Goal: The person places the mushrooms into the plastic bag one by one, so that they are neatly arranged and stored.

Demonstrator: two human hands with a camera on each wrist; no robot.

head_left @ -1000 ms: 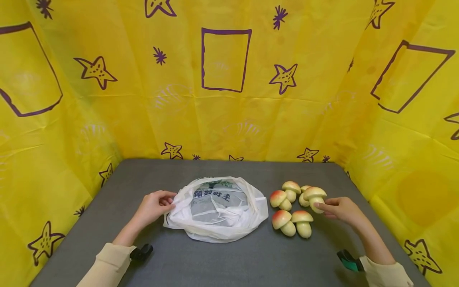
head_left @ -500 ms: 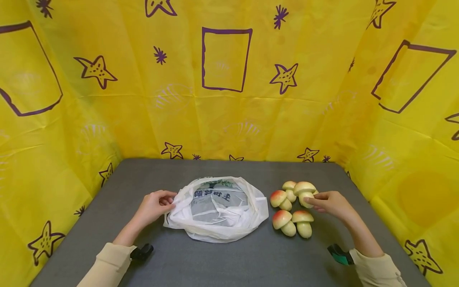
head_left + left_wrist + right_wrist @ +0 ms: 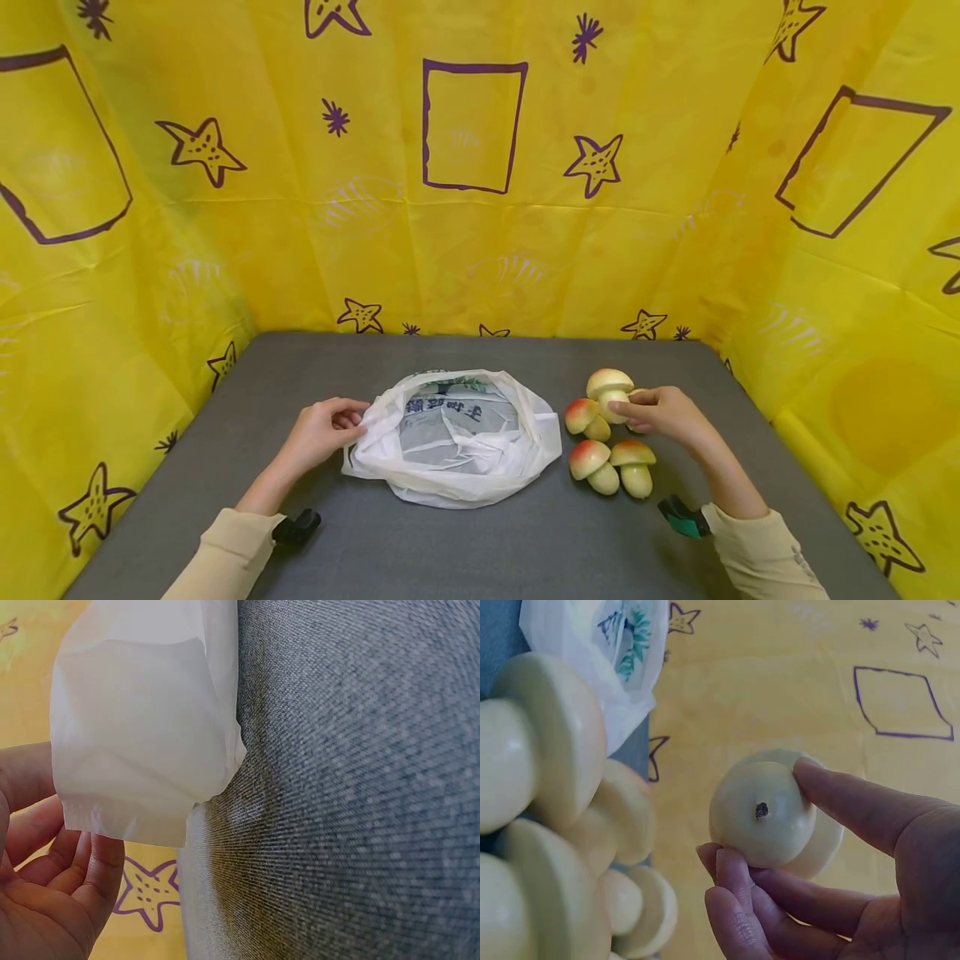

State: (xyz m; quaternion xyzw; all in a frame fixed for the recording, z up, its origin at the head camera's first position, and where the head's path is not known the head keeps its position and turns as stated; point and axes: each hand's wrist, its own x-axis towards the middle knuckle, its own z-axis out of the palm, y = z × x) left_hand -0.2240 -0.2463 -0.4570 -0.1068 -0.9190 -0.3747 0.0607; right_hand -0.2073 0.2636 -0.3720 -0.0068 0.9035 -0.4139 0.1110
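Observation:
A white plastic bag (image 3: 465, 487) with dark printing lies on the table, its mouth spread wide. My left hand (image 3: 330, 427) pinches the bag's left rim; in the left wrist view the white film hangs from the fingers (image 3: 105, 862). Over the cluster on the right, my right hand (image 3: 663, 414) grips a toy mushroom (image 3: 610, 385) by its stem. The right wrist view shows the stem's underside (image 3: 762, 810) between thumb and fingertips. Below it lie a red-capped mushroom (image 3: 582, 415), another red-capped mushroom (image 3: 588, 458) and a third (image 3: 633, 471). Others are partly hidden behind the held one.
A dark grey table (image 3: 480, 558) carries everything. Yellow cloth (image 3: 480, 250) printed with stars closes off the back and both sides. Each wrist wears a dark strapped device, the left device (image 3: 297, 527) and the right device (image 3: 682, 517) hanging just above the table.
My right hand has moved left and slightly away from me with the held mushroom, passing over the back of the cluster. The left hand and the bag stay where they were.

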